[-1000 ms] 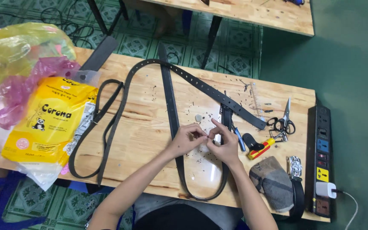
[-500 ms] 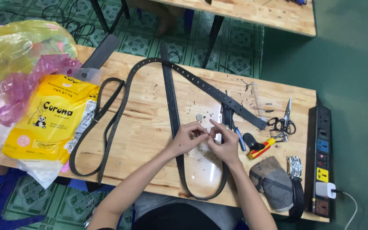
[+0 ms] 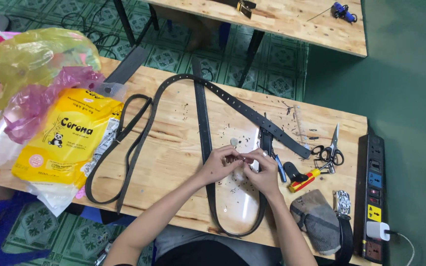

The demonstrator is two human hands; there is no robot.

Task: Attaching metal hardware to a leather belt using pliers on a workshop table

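- Your left hand [image 3: 220, 165] and right hand [image 3: 262, 172] meet fingertip to fingertip over the long black leather belt [image 3: 204, 128], just inside the loop it makes on the pale wooden table [image 3: 173, 162].
- Both sets of fingers are closed in a pinch on a small dark piece [image 3: 242, 158]. It is too small to say what kind of part it is.
- By the look of it, you are in the fine fitting step, working that piece held above the belt's loop.
- Any next move calls for a steady two-handed pinch and small finger motions. The piece is tiny, and the table around the loop is scattered with dark crumbs where it could get lost.
- Right of the loop lie a blue-handled tool [image 3: 279, 167], a red and yellow handled tool [image 3: 304, 180] and black-handled scissors [image 3: 329, 150]. A small pale disc [image 3: 233, 142] sits just above your hands.
- Well left of the loop is a yellow plastic packet [image 3: 70, 138].
- Compared with a second ago, little differs. Your hands sit at the same spot in the loop, the pinch is unchanged, and the belt and tools have not shifted.
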